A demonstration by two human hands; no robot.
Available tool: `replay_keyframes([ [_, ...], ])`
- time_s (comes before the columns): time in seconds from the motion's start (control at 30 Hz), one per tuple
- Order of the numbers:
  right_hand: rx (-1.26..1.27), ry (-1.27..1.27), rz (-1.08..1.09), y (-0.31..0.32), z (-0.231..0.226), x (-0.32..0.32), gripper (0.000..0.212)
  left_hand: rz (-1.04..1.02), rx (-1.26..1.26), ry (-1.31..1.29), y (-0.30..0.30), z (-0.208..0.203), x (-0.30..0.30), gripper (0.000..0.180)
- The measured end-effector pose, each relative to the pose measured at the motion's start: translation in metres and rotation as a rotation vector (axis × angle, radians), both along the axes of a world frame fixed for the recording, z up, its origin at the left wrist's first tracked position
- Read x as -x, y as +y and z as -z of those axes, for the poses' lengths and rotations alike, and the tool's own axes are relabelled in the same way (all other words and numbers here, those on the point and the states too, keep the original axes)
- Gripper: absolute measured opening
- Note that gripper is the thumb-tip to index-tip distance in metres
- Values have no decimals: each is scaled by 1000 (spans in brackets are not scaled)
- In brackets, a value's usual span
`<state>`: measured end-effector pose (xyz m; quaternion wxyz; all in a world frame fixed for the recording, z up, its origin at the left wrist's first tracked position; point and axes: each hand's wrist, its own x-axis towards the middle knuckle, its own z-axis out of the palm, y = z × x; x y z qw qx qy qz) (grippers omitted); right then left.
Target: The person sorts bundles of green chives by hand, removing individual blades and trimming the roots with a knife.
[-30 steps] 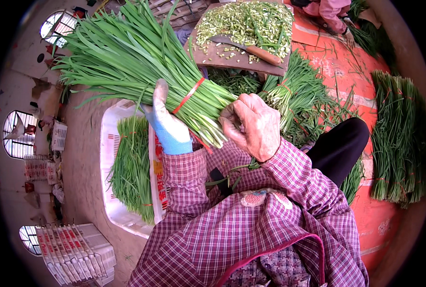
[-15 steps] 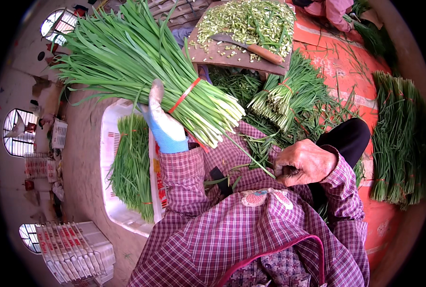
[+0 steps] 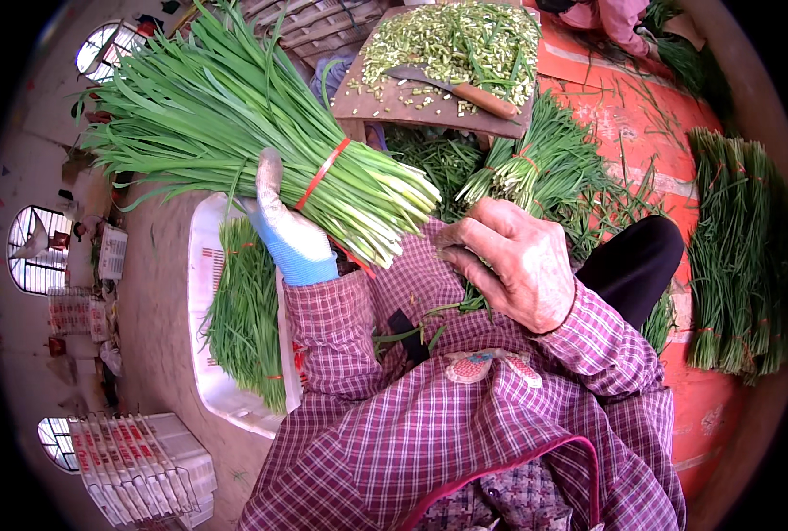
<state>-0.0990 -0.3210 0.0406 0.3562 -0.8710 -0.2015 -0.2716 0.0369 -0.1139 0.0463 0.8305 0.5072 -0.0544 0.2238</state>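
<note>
My left hand (image 3: 289,232), in a white and blue glove, grips a large bunch of garlic chives (image 3: 243,133). A red band (image 3: 323,173) goes round the bunch near its pale cut ends, which point right and down. Its leaves fan out to the upper left. My bare right hand (image 3: 519,258) is just right of the cut ends, with thumb and forefinger drawn together in a pinch. Whatever might be between those fingertips is too small to make out. Loose green bits (image 3: 411,334) lie on my plaid apron.
A wooden board (image 3: 385,106) ahead bears chopped stalk ends and a knife (image 3: 487,99). More banded chives (image 3: 544,159) lie beyond my right hand, others (image 3: 739,257) at far right. Left stands a white crate (image 3: 201,310) with chives. Another person's sleeve (image 3: 602,22) shows at the top right.
My right hand has moved up and left to the cut ends. The long stalk it pinched no longer shows in its fingers. The bunch has shifted slightly left with my left hand.
</note>
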Motion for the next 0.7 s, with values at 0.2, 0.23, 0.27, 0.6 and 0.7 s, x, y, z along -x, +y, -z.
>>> replay_keyframes([
  [0.2,43,-171,224,39,20,-40,18,27,-61,-29,-7,-2,4,45],
  [0.23,56,-186,255,41,22,-42,17,25,-55,-28,-6,-1,4,45],
  [0.27,58,-187,253,42,24,-43,17,23,-48,-27,-5,0,3,45],
  [0.6,52,-266,298,49,30,-52,20,1,-42,-16,-4,12,-2,44],
  [0.7,28,-246,251,43,30,-50,18,11,-86,-24,-1,22,-4,52],
])
